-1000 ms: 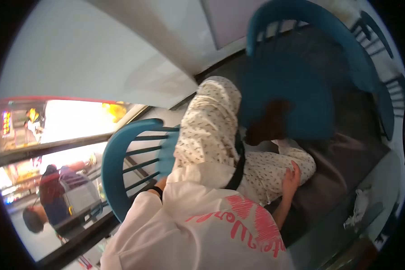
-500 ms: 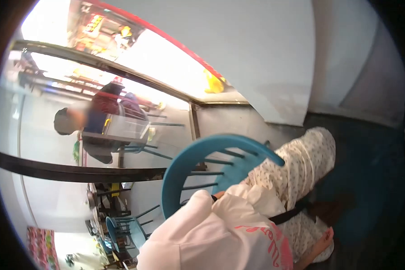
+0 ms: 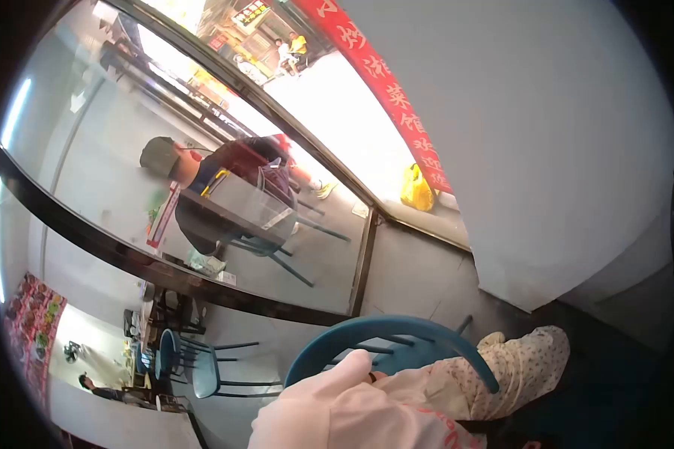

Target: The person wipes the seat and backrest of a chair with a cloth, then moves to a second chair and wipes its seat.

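"Any risk?"
"That sleeve (image 3: pixel 346 374) could snag on the near blue chair (image 3: pixel 419 356) if swung."
"Fingers spread or pinching?"
"Can't tell: left hand (image 3: pixel 380 376) mostly hidden beside it, right hand (image 3: pixel 532 445) barely showing."

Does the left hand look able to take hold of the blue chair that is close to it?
Likely yes. The left hand, mostly hidden beyond the pale sleeve, shows close to the blue chair, and nothing visible blocks the way.
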